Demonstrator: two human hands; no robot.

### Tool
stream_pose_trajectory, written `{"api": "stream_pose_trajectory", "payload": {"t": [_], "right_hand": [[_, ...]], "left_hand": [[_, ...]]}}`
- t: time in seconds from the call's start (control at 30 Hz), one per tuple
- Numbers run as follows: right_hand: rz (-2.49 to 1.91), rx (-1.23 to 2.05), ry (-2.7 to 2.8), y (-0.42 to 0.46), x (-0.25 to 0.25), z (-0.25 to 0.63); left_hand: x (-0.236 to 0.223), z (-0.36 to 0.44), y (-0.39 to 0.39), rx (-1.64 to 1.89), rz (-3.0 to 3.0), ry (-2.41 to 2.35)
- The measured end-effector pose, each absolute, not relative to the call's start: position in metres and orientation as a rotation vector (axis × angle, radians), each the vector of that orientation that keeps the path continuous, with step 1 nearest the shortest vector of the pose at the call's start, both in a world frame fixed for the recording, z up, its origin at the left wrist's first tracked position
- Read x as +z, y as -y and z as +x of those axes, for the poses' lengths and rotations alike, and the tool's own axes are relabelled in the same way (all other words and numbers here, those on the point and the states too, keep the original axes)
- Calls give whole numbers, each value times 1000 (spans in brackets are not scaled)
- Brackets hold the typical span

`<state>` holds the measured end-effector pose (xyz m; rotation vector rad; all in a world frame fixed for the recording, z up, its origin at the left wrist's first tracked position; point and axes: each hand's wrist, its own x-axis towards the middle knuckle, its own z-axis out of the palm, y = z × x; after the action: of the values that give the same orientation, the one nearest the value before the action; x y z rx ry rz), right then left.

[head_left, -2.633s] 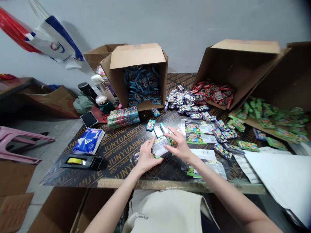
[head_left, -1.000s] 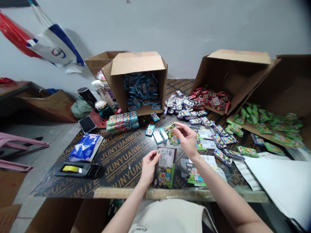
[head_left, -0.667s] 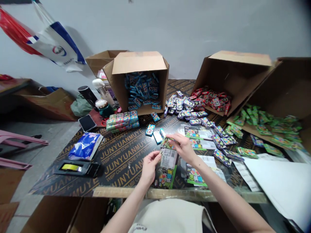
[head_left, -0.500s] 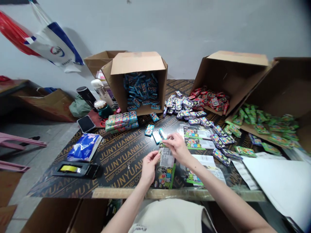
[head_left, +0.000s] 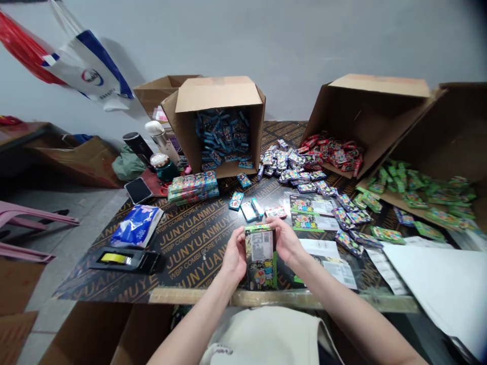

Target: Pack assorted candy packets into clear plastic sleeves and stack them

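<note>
My left hand [head_left: 235,256] grips the left edge of a black-and-green printed packaging card [head_left: 262,271], with its fingers curled at the upper corner. On the opposite edge, my right hand [head_left: 286,243] closes its fingers near the top. A narrow green strip runs along the card's top edge; what lies behind it is hidden. Just beyond the hands are small blue packs [head_left: 236,201] and a red-and-white pack [head_left: 276,212]. More printed cards [head_left: 310,204] lie flat to the right of my right hand.
Cardboard boxes hold blue packs [head_left: 224,134], red packs [head_left: 338,152] and green packs [head_left: 426,190]. Purple packs [head_left: 283,161] are heaped between them. At left are stacked packs [head_left: 193,187], a phone [head_left: 138,191], a blue pouch [head_left: 135,226] and a tape dispenser [head_left: 125,260].
My right hand has moved from the card's top to its right edge, and my left hand has closed in at the upper left. A red-and-white pack now shows beyond the hands.
</note>
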<state>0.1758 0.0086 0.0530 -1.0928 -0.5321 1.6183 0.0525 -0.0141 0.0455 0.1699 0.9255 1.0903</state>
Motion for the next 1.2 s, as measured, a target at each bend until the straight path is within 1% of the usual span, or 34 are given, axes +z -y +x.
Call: {"api": "stream_pose_trajectory", "payload": {"t": [0.17,0.3,0.4,0.63,0.77,0.87,0.93,1.03,1.1,1.2], "right_hand": [[-1095,1594,428,-10,62,179],[-1107,1551,428,-9,63,182],[-1047,1563,413,-9,62,183],[-916,1541,374,-6,58,187],[-840,1591,285,-3,53,191],[-871,1644,311,-2,47,192],[-910,1603,407,-2,42,191],[-956,1441,560,2,35,193],[-960,1315,691,7,32,197],[-1027,1138,985,13,32,206]], "left_hand": [[50,53,10,1078,198,-919],[51,50,-4,983,298,-953],[54,50,-12,975,362,-968],[55,59,-16,1117,464,-1018],[52,60,-20,1231,480,-1051],[49,66,-21,1342,562,-1078],[46,72,-18,1425,629,-1091],[45,75,-11,1492,734,-1105],[46,71,-7,1445,965,-1152],[52,57,-6,1237,1365,-1218]]}}
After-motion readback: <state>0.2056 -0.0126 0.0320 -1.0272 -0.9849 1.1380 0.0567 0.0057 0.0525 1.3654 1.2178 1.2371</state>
